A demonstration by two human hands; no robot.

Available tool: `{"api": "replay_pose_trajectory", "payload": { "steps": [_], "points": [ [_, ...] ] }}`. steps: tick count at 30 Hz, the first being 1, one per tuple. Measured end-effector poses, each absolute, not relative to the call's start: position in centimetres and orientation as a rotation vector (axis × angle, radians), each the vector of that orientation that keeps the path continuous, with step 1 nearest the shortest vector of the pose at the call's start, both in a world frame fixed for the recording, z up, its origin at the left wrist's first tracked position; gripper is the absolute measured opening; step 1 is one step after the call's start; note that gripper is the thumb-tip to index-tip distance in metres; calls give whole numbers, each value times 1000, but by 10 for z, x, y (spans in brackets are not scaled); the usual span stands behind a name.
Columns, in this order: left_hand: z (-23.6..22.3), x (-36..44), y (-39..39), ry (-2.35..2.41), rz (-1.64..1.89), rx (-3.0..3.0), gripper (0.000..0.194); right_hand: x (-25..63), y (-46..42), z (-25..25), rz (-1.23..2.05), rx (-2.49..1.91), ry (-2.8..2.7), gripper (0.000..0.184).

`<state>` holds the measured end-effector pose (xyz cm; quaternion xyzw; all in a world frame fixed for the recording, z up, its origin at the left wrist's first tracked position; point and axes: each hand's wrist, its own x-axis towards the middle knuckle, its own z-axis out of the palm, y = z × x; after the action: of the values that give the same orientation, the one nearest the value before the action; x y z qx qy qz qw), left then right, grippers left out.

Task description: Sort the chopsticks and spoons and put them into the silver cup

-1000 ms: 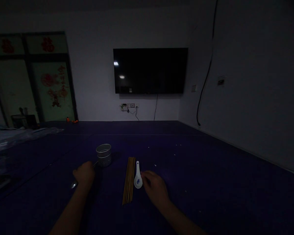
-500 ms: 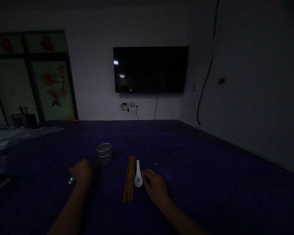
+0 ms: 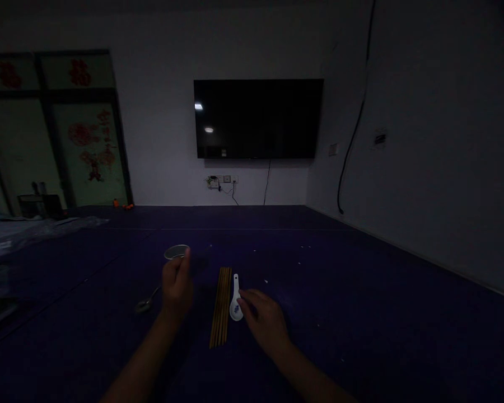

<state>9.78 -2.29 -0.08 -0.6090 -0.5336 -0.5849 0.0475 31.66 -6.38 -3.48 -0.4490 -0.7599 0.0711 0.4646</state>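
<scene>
At far left, glass doors [image 3: 94,145] carry red decorations, and clear plastic wrap [image 3: 46,232] lies in front of them on the dark purple surface [image 3: 382,319]. Closer in, a metal spoon [image 3: 143,305] shows its blurred bowl pointing left, with the handle running up to the left hand [image 3: 177,286]. That hand is closed in a loose fist around the handle, thumb upright. Just behind it stands a metal cup [image 3: 175,251], only its upper part showing above the knuckles. Next come the chopsticks [image 3: 221,308], side by side in a narrow bundle. A white spoon [image 3: 236,311] with a blue pattern lies just to their right, handle pointing away. At its right edge is the right hand [image 3: 265,320], fingers and thumb slightly parted; whether they grip the spoon I cannot tell. Further right, small white bits [image 3: 266,281] are scattered about.
</scene>
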Motion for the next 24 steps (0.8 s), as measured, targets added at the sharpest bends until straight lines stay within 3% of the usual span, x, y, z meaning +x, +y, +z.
{"api": "replay_pose_trajectory", "payload": {
  "steps": [4,7,15,19,24],
  "points": [
    [-14,148,-39,-1305,-1859,-2133,34,316,-67,-34,157,-1048,-1896,34],
    [-10,166,-46,-1505,-2100,-2155,30,317,-67,-32,146,-1023,-1876,36],
    [-17,158,-24,-1837,-3405,-2056,19,318,-64,-36,135,-1002,-1788,35],
    [-19,161,-26,-1852,-3542,-2140,16,317,-61,-40,124,-1000,-1752,27],
    [-18,169,-35,-1890,-3388,-2345,35,317,-59,-40,-40,-867,-1789,23]
  ]
}}
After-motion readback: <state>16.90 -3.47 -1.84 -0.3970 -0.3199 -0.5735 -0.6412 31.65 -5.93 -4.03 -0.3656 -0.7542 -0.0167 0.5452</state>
